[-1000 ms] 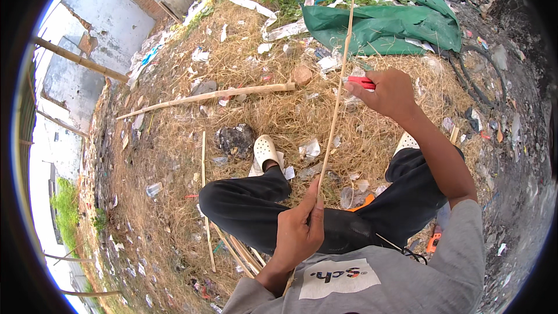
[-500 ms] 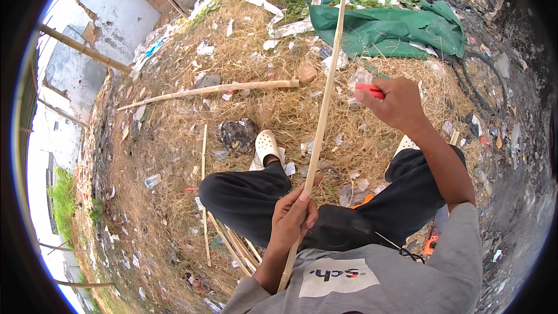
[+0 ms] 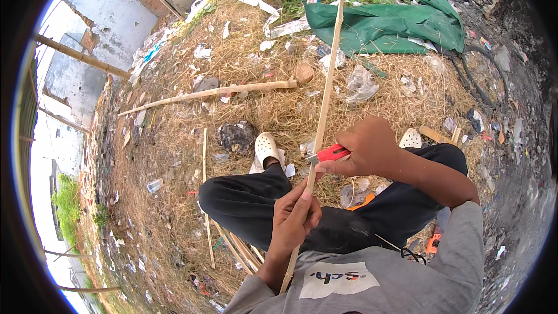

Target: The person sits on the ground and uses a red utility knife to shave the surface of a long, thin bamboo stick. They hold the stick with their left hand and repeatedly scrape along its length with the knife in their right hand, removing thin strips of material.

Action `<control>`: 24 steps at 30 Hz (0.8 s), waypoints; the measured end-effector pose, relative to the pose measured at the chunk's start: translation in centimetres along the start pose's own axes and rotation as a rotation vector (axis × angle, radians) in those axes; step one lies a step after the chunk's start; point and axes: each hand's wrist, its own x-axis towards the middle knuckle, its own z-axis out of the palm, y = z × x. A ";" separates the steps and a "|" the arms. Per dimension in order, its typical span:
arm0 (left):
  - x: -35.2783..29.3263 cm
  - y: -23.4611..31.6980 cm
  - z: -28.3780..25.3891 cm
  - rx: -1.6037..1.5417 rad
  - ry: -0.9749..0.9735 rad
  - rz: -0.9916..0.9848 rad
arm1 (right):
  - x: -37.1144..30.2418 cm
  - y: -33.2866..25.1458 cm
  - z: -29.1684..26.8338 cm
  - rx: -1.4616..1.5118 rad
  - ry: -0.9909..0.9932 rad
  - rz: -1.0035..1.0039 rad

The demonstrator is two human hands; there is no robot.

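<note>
A long pale bamboo strip (image 3: 329, 90) slants up from my lap, its lower end against my shirt and its tip over the green cloth. My left hand (image 3: 294, 216) is wrapped round the lower part of this strip. Just above it, my right hand (image 3: 369, 148) grips a red utility knife (image 3: 333, 152). The knife's short grey blade (image 3: 313, 159) meets the strip, pointing left across it. Part of the knife handle is hidden in my fingers.
Several bamboo strips (image 3: 235, 250) lie by my left leg, and a thin one (image 3: 205, 197) beyond them. A longer pole (image 3: 215, 94) rests on the dry grass near a dark rock (image 3: 236, 136). A green cloth (image 3: 383, 28) lies ahead. Litter is scattered around.
My right hand has come down and left with the red knife, from beside the strip's upper part to just above my left hand. The blade now meets the strip.
</note>
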 end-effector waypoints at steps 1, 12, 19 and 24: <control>-0.1 -0.1 0.0 0.011 0.003 -0.001 | -0.4 -0.2 0.3 0.012 -0.009 -0.025; -0.5 0.4 0.9 0.363 0.112 0.113 | -0.6 -0.4 0.3 -0.012 -0.003 -0.089; -0.6 0.7 1.1 0.664 0.178 0.178 | 1.0 1.9 -0.2 -0.067 0.066 0.093; -0.9 0.2 1.2 0.639 0.178 0.147 | 0.2 0.8 -0.5 -0.047 -0.031 0.073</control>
